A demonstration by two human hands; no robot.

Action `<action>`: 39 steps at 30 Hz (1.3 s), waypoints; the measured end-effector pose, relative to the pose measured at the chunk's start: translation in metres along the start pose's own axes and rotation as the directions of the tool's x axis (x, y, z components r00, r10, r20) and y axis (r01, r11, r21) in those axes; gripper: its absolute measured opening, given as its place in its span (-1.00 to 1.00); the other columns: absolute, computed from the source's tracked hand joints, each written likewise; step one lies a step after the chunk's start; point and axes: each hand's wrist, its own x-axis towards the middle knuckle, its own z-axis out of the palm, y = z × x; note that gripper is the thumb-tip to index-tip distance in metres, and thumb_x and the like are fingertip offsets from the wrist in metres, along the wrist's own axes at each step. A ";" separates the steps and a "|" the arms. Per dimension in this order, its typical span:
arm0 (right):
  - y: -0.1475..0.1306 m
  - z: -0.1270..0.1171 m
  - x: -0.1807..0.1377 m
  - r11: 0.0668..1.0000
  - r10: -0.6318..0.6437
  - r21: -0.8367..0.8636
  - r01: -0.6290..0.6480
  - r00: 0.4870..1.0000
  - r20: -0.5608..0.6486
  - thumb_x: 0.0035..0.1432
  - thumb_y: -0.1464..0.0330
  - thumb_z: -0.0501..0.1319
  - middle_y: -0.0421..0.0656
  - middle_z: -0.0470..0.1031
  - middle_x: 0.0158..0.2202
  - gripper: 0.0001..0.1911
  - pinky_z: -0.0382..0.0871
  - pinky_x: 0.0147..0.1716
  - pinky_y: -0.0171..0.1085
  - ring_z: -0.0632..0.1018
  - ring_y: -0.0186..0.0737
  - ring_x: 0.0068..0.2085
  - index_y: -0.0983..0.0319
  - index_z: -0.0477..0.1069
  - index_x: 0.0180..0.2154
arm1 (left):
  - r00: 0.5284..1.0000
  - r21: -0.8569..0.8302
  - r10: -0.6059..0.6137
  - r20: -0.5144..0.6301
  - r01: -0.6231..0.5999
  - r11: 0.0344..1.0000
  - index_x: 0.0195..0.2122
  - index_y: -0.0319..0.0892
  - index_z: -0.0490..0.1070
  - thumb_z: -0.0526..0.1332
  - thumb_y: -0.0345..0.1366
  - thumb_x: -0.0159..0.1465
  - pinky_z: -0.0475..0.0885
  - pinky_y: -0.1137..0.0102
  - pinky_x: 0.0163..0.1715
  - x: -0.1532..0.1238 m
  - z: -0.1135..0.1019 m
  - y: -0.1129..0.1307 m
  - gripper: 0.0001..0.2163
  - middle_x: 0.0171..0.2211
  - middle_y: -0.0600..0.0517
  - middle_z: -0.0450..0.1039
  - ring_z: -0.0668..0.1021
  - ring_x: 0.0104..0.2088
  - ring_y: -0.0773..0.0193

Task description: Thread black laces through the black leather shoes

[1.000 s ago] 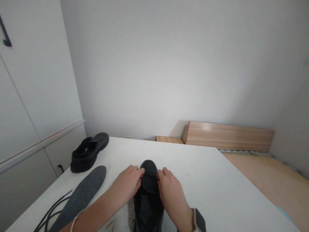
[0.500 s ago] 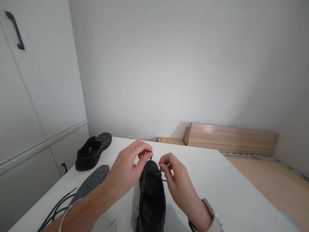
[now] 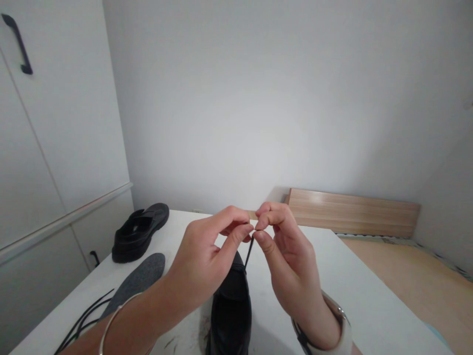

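Black lace (image 3: 249,252) rises from R side of near-ctr black shoe (image 3: 232,318). L hand (image 3: 203,259) + R hand (image 3: 295,259), apart 0.5s ago, now meet, both pinching lace top; work's now above shoe. Insole (image 3: 142,276) lies L.

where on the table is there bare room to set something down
The widest bare patch of white table lies right of the right hand, out to the right edge. A smaller one lies between the far black shoe and left hand. Crowded: left side, with gray insole and black laces; middle, with near shoe.
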 end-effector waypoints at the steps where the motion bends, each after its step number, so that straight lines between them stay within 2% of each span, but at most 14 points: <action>1: 0.000 -0.001 -0.001 1.000 0.012 0.009 -0.013 1.000 0.015 0.33 0.49 0.11 -0.16 0.29 -0.13 -0.88 0.34 -0.08 -0.22 0.38 -0.22 -0.06 0.14 0.34 -0.22 | 1.000 -0.020 -0.006 -0.001 0.006 1.000 -0.29 -0.12 0.46 0.19 -0.34 0.37 0.42 0.61 -0.41 0.000 0.000 0.000 -0.91 -0.42 0.14 0.51 0.56 -0.39 0.41; 4: 0.000 -0.003 -0.002 0.997 0.045 0.055 -0.047 0.998 0.037 0.33 0.45 0.13 -0.13 0.29 -0.05 -0.90 0.38 -0.09 -0.21 0.39 -0.19 -0.04 0.13 0.37 -0.21 | 0.997 -0.189 -0.075 0.033 0.080 0.979 -0.31 -0.13 0.46 0.19 -0.34 0.36 0.44 0.59 -0.38 0.001 -0.001 0.000 -0.90 -0.41 0.14 0.51 0.55 -0.40 0.41; 7: 0.003 -0.002 0.000 0.980 0.094 0.174 -0.099 0.995 0.037 0.31 0.39 0.19 -0.14 0.34 -0.10 -0.96 0.41 -0.28 -0.28 0.44 -0.25 -0.20 0.15 0.39 -0.25 | 0.976 -0.371 -0.153 0.154 0.201 0.907 -0.30 -0.16 0.45 0.20 -0.33 0.35 0.49 0.53 -0.33 0.000 -0.002 -0.002 -0.91 -0.40 0.11 0.50 0.57 -0.38 0.37; 10: 0.008 -0.001 0.001 0.934 0.149 0.321 -0.160 0.987 0.060 0.25 0.35 0.29 -0.21 0.38 -0.28 -0.91 0.38 -0.41 -0.33 0.42 -0.37 -0.41 0.19 0.43 -0.32 | 0.949 -0.417 -0.186 0.254 0.281 0.864 -0.29 -0.17 0.44 0.21 -0.31 0.36 0.49 0.50 -0.30 -0.001 -0.003 -0.007 -0.91 -0.41 0.08 0.50 0.57 -0.35 0.34; 12: 0.010 -0.001 0.001 0.912 0.171 0.369 -0.180 0.984 0.057 0.20 0.36 0.35 -0.24 0.41 -0.33 -0.90 0.39 -0.41 -0.34 0.44 -0.39 -0.44 0.20 0.47 -0.35 | 0.941 -0.406 -0.203 0.270 0.303 0.862 -0.28 -0.17 0.46 0.22 -0.32 0.35 0.48 0.51 -0.29 -0.002 -0.004 -0.010 -0.92 -0.41 0.09 0.51 0.56 -0.35 0.35; 15: 0.013 -0.004 -0.003 0.912 0.207 0.359 -0.198 0.978 0.015 0.16 0.41 0.37 -0.24 0.48 -0.36 -0.94 0.44 -0.35 -0.34 0.52 -0.35 -0.38 0.17 0.51 -0.32 | 0.941 -0.400 -0.227 0.251 0.315 0.861 -0.25 -0.15 0.50 0.26 -0.35 0.32 0.48 0.54 -0.28 -0.003 -0.007 -0.015 -0.96 -0.40 0.11 0.54 0.57 -0.34 0.38; 18: 0.015 -0.008 -0.008 0.953 0.228 0.216 -0.213 0.973 -0.045 0.20 0.42 0.33 -0.24 0.52 -0.38 -0.88 0.43 -0.33 -0.37 0.53 -0.34 -0.34 0.13 0.52 -0.19 | 0.946 -0.387 -0.238 0.222 0.310 0.868 -0.16 -0.10 0.55 0.28 -0.39 0.30 0.49 0.57 -0.28 -0.003 -0.011 -0.018 -0.88 -0.41 0.13 0.55 0.58 -0.35 0.41; 21: 0.017 -0.010 -0.010 0.970 0.221 0.113 -0.216 0.975 -0.032 0.25 0.40 0.28 -0.23 0.52 -0.36 -0.86 0.44 -0.30 -0.37 0.53 -0.34 -0.32 0.13 0.50 -0.13 | 0.946 -0.360 -0.237 0.222 0.305 0.882 -0.20 -0.09 0.59 0.27 -0.42 0.29 0.48 0.60 -0.29 -0.002 -0.013 -0.020 -0.87 -0.43 0.13 0.55 0.57 -0.37 0.43; 26: 0.026 -0.006 -0.014 0.916 0.255 0.295 -0.271 0.963 0.091 0.23 0.37 0.31 -0.19 0.52 -0.33 -0.91 0.51 -0.34 -0.35 0.57 -0.32 -0.34 0.19 0.51 -0.19 | 0.945 -0.407 -0.227 0.234 0.308 0.860 -0.26 -0.13 0.60 0.26 -0.43 0.30 0.49 0.59 -0.27 -0.005 -0.008 -0.025 -0.87 -0.37 0.11 0.55 0.59 -0.34 0.41; 31: 0.033 -0.002 -0.021 0.892 0.289 0.342 -0.296 0.955 0.073 0.21 0.39 0.34 -0.23 0.49 -0.37 -0.97 0.48 -0.40 -0.37 0.55 -0.36 -0.42 0.19 0.51 -0.28 | 0.947 -0.443 -0.223 0.233 0.307 0.842 -0.27 -0.14 0.59 0.26 -0.40 0.30 0.49 0.55 -0.29 -0.010 -0.001 -0.027 -0.90 -0.37 0.09 0.51 0.57 -0.35 0.39; 34: 0.034 -0.003 -0.021 0.934 0.202 0.303 -0.189 0.979 -0.012 0.26 0.38 0.29 -0.20 0.50 -0.27 -0.99 0.45 -0.21 -0.33 0.54 -0.31 -0.23 0.16 0.49 -0.27 | 0.947 -0.413 -0.233 0.219 0.307 0.857 -0.17 -0.11 0.58 0.26 -0.35 0.32 0.46 0.55 -0.24 -0.012 -0.002 -0.030 -0.88 -0.36 0.09 0.50 0.54 -0.30 0.38; 36: 0.035 -0.007 -0.019 0.912 0.192 0.378 -0.157 0.980 -0.057 0.33 0.35 0.23 -0.19 0.51 -0.22 -0.98 0.41 -0.06 -0.24 0.53 -0.26 -0.11 0.13 0.44 -0.21 | 0.949 -0.377 -0.256 0.184 0.309 0.873 -0.09 -0.08 0.56 0.23 -0.31 0.35 0.42 0.56 -0.21 -0.011 -0.006 -0.035 -0.85 -0.38 0.10 0.48 0.52 -0.29 0.39; 37: 0.037 -0.011 -0.019 0.878 0.214 0.449 -0.167 0.975 -0.056 0.36 0.34 0.19 -0.20 0.52 -0.25 -0.98 0.41 -0.06 -0.21 0.55 -0.26 -0.14 0.11 0.41 -0.19 | 0.949 -0.384 -0.271 0.164 0.314 0.868 -0.10 -0.08 0.55 0.22 -0.28 0.37 0.41 0.55 -0.20 -0.011 -0.008 -0.038 -0.85 -0.39 0.10 0.47 0.51 -0.29 0.39; 39: 0.041 -0.022 -0.021 0.790 0.278 0.574 -0.216 0.960 -0.022 0.38 0.32 0.17 -0.26 0.48 -0.38 -0.98 0.43 -0.25 -0.27 0.53 -0.32 -0.35 0.10 0.37 -0.17 | 0.946 -0.461 -0.293 0.139 0.324 0.826 -0.20 -0.09 0.54 0.22 -0.22 0.38 0.42 0.52 -0.18 -0.012 -0.015 -0.046 -0.87 -0.37 0.10 0.46 0.52 -0.27 0.37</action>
